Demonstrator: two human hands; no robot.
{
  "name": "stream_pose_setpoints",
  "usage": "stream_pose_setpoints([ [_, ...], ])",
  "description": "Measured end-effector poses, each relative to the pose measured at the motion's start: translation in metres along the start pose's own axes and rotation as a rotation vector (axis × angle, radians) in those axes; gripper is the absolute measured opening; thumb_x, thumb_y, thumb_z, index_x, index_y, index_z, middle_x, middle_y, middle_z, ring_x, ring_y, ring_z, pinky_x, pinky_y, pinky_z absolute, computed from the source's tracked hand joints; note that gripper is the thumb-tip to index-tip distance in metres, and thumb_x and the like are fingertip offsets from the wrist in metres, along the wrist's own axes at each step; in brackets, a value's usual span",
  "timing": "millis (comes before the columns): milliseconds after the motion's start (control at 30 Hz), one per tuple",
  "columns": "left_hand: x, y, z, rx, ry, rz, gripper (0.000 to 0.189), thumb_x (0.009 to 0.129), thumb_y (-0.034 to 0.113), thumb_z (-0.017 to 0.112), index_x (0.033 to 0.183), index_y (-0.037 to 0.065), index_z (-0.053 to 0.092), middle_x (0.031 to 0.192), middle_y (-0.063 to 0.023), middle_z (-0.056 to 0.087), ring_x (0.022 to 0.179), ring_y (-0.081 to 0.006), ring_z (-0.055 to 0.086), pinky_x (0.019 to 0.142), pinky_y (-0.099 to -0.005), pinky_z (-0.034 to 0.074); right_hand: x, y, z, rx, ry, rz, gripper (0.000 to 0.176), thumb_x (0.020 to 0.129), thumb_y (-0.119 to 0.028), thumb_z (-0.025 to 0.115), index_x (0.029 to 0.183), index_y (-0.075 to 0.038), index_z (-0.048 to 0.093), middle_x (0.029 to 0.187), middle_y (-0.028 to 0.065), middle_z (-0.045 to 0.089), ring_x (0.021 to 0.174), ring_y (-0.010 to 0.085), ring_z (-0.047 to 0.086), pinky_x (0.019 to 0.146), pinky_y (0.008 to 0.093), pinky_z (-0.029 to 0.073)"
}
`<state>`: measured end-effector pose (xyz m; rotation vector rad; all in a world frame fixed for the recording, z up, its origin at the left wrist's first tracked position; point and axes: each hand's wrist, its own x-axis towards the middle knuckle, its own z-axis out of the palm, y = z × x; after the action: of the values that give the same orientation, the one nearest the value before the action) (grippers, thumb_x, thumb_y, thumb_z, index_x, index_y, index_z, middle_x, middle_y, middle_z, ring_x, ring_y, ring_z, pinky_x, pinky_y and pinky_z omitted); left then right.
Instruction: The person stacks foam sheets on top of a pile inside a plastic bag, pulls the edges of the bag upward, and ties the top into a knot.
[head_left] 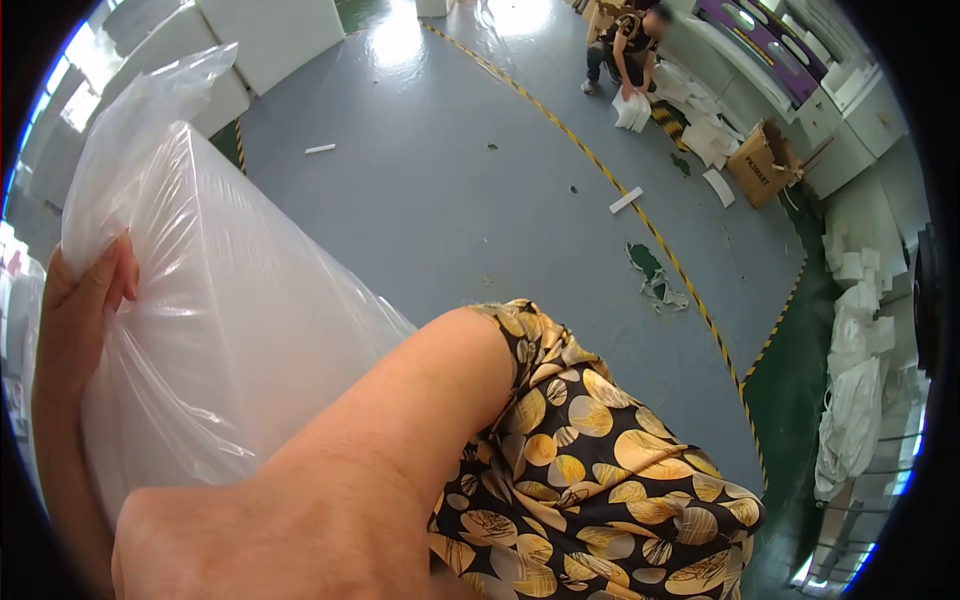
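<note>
A large translucent plastic bag point(270, 260) fills the left side of the view. Something pale with a straight upper corner shows dimly inside it. Loose, crumpled film point(165, 95) stands up from the bag's top left. My left hand point(98, 275) has its fingers bent into the film at the bag's left side and grips it. My right arm, in a black and gold patterned sleeve, bends across the lower middle. Very close to the camera, my right hand point(240, 540) lies in front of the bag's lower part, its back toward me and its fingers hidden.
A person point(630, 45) crouches at the far right, hands on white pieces point(632, 110). An open cardboard box point(762, 165) stands nearby. White scraps and wrapping point(852, 400) line the right side. Striped tape point(600, 165) crosses the grey floor point(400, 190). White panels point(270, 40) stand behind the bag.
</note>
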<state>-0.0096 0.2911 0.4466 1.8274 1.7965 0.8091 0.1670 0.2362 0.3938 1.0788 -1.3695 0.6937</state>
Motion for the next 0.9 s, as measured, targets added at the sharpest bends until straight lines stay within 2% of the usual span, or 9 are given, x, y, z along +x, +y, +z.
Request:
stream_pose_setpoints([
  [167, -0.006, 0.011, 0.011, -0.037, 0.007, 0.043, 0.024, 0.095, 0.022, 0.051, 0.076, 0.008, 0.055, 0.061, 0.0021, 0.046, 0.060, -0.0066, 0.044, 0.059, -0.0217, 0.034, -0.014, -0.003, -0.050, -0.531, 0.166, -0.098, 0.043, 0.084, -0.025, 0.053, 0.112, 0.009, 0.055, 0.109, 0.0201, 0.057, 0.091, 0.0371, 0.057, 0.079, 0.0418, 0.047],
  [233, -0.016, 0.053, 0.052, -0.221, 0.542, -0.190, 0.024, 0.093, 0.022, 0.053, 0.075, 0.008, 0.056, 0.061, 0.0021, 0.047, 0.060, -0.0068, 0.044, 0.060, -0.0218, 0.035, -0.044, 0.001, -0.091, -0.841, 0.322, -0.115, 0.044, 0.085, -0.026, 0.053, 0.113, 0.009, 0.054, 0.110, 0.0205, 0.056, 0.092, 0.0376, 0.057, 0.080, 0.0421, 0.047],
  [267, -0.006, 0.017, 0.013, -0.008, 0.137, -0.077, 0.024, 0.093, 0.022, 0.054, 0.075, 0.008, 0.056, 0.062, 0.0018, 0.049, 0.060, -0.0067, 0.044, 0.060, -0.0217, 0.035, -0.058, 0.001, -0.094, -0.815, 0.324, -0.124, 0.044, 0.085, -0.026, 0.053, 0.113, 0.009, 0.054, 0.110, 0.0205, 0.056, 0.092, 0.0376, 0.057, 0.080, 0.0421, 0.047],
  [333, -0.007, 0.011, 0.007, -0.026, 0.111, -0.078, 0.024, 0.093, 0.023, 0.054, 0.074, 0.008, 0.056, 0.062, 0.0018, 0.049, 0.060, -0.0066, 0.044, 0.060, -0.0218, 0.036, -0.104, -0.009, -0.108, -0.585, -0.103, 0.826, 0.071, 0.097, -0.033, 0.036, 0.144, 0.008, 0.002, 0.152, 0.0236, 0.007, 0.142, 0.0293, 0.011, 0.113, 0.0374, 0.008],
  [500, 0.001, 0.006, 0.004, -0.043, 0.118, -0.088, 0.031, 0.095, 0.022, 0.050, 0.067, 0.009, 0.051, 0.060, 0.0020, 0.046, 0.058, -0.0061, 0.041, 0.058, -0.0209, 0.032, -0.102, -0.017, -0.121, -0.486, 0.183, 0.794, 0.076, 0.094, -0.044, 0.035, 0.146, 0.002, 0.004, 0.152, 0.0250, 0.001, 0.141, 0.0394, 0.000, 0.112, 0.0481, 0.003],
  [600, -0.001, 0.012, 0.001, -0.036, 0.039, -0.039, 0.032, 0.095, 0.022, 0.048, 0.066, 0.009, 0.046, 0.058, 0.0022, 0.039, 0.056, -0.0071, 0.037, 0.058, -0.0229, 0.029, -0.102, -0.023, -0.100, -0.468, 0.044, 0.983, 0.067, 0.094, -0.033, 0.040, 0.145, 0.002, 0.015, 0.151, 0.0266, 0.008, 0.141, 0.0398, 0.005, 0.112, 0.0478, 0.009],
  [700, -0.004, 0.015, 0.004, -0.061, 0.021, -0.006, 0.033, 0.098, 0.022, 0.046, 0.068, 0.009, 0.047, 0.058, 0.0020, 0.039, 0.056, -0.0070, 0.037, 0.070, -0.0227, 0.038, -0.093, -0.042, -0.106, -0.576, 0.247, 0.734, 0.047, 0.090, -0.018, 0.049, 0.133, 0.002, 0.041, 0.135, 0.0260, 0.042, 0.128, 0.0372, 0.038, 0.104, 0.0441, 0.031],
  [767, -0.004, 0.013, 0.007, -0.079, 0.088, 0.055, 0.038, 0.098, 0.022, 0.047, 0.062, 0.009, 0.047, 0.055, 0.0027, 0.039, 0.056, -0.0069, 0.039, 0.058, -0.0217, 0.031, -0.098, -0.060, -0.122, -0.488, 0.131, 0.644, 0.025, 0.085, -0.005, 0.054, 0.109, 0.002, 0.059, 0.101, 0.0166, 0.062, 0.092, 0.0277, 0.060, 0.081, 0.0360, 0.047],
  [900, -0.001, 0.014, 0.006, -0.075, 0.061, 0.047, 0.037, 0.098, 0.022, 0.047, 0.063, 0.010, 0.047, 0.055, 0.0026, 0.039, 0.056, -0.0069, 0.039, 0.058, -0.0216, 0.031, -0.129, -0.077, -0.118, -0.498, 0.224, 0.812, 0.023, 0.085, 0.001, 0.052, 0.105, 0.002, 0.061, 0.089, 0.0105, 0.063, 0.077, 0.0212, 0.059, 0.069, 0.0286, 0.048],
])
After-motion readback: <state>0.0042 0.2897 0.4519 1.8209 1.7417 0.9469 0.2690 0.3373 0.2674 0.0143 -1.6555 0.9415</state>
